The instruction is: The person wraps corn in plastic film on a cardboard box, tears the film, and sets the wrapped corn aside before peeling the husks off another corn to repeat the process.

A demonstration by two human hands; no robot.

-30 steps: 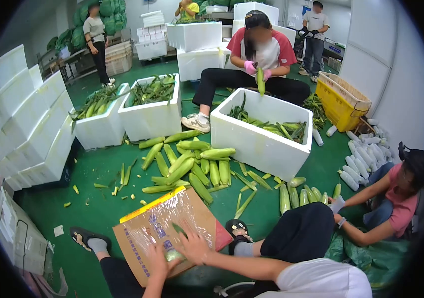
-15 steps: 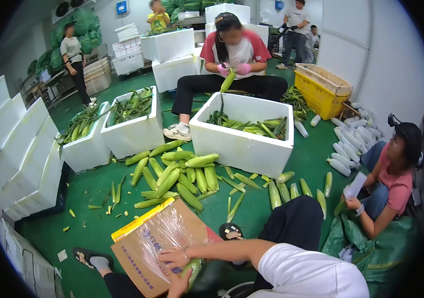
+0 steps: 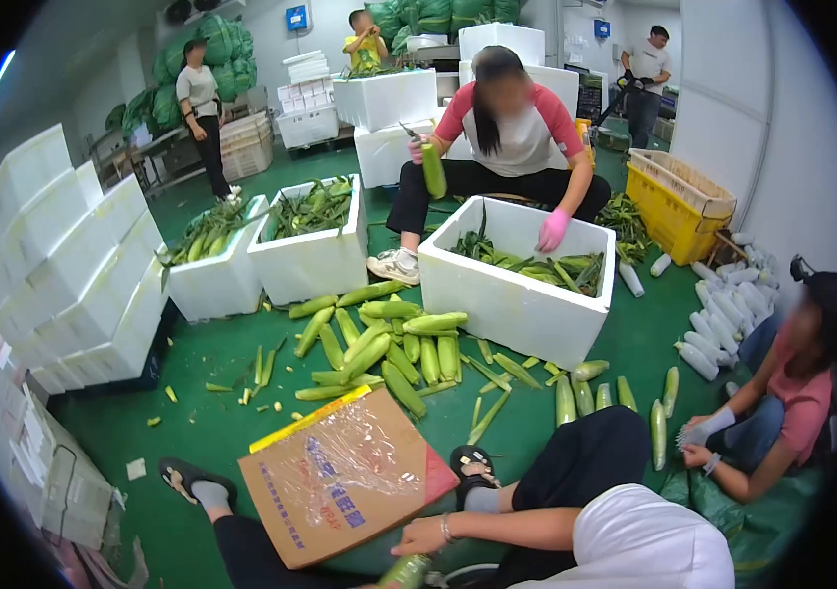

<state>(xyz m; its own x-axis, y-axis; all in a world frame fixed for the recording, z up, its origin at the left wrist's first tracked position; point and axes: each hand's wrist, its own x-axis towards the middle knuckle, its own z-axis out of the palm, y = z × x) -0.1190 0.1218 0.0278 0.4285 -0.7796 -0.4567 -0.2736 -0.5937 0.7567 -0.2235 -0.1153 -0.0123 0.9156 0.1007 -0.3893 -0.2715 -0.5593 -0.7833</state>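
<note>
An ear of green corn (image 3: 405, 571), shiny with clear film, lies low at the bottom edge of the view. Across its upper end curl the fingers of my right hand (image 3: 424, 535), with a bracelet at the wrist. Only a sliver of my left hand (image 3: 371, 586) shows at the corn's lower end; its fingers are out of frame. Between my legs a cardboard box (image 3: 286, 501) with a yellow far edge slopes, clear plastic film (image 3: 350, 442) spread over its top. My right hand is beside the box's near edge.
Unwrapped corn ears (image 3: 369, 348) are heaped beyond the box, with several ears (image 3: 566, 401) near my right knee. A co-worker with pink gloves sits behind a white foam bin (image 3: 517, 324). Another person crouches right, near wrapped white ears (image 3: 723, 304). Foam boxes (image 3: 95, 285) stand stacked left.
My right hand has left the film on the box and come back to the corn. The corn has moved down and right in view. The co-worker's gloved hands have separated, one reaching into the bin.
</note>
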